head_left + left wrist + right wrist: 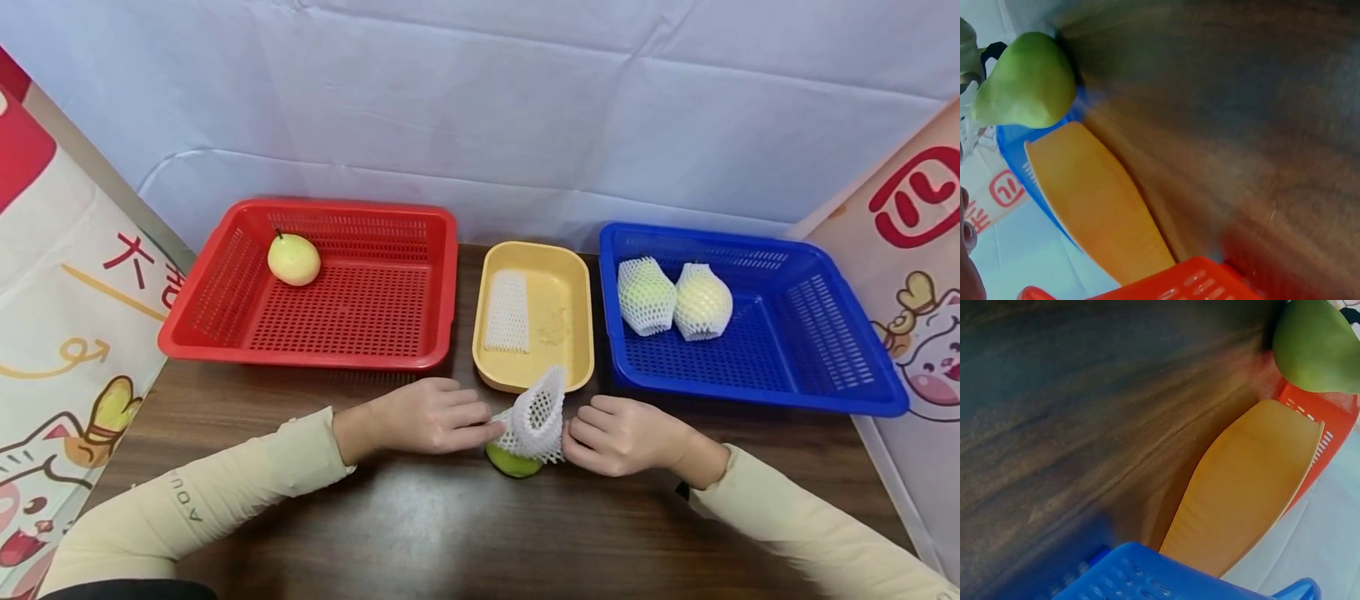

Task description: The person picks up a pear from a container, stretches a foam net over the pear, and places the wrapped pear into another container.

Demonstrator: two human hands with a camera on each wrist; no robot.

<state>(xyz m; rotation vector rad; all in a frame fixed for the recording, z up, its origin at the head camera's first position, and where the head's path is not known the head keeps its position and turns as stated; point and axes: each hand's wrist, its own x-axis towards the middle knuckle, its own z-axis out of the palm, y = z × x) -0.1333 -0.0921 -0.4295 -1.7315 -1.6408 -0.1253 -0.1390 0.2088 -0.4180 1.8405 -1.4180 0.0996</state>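
Observation:
Between the two hands, a white foam fruit net [542, 417] stands with its mouth stretched, covering the upper part of a green pear [513, 463]. My left hand [431, 417] pinches the net's left side with curled fingers. On the opposite side, my right hand [624, 435] grips the net's edge between thumb and fingers. The pear's bare lower body shows in the left wrist view, where the pear [1029, 81] is upper left, and in the right wrist view, where the pear [1316, 347] is upper right.
A red basket [352, 362] with one yellow pear [294, 259] stands back left. Behind the hands, a yellow tray [558, 321] holds a flat foam net [507, 312]. The blue basket [780, 333] at right contains two netted pears [647, 296]. A cloth wall rises behind.

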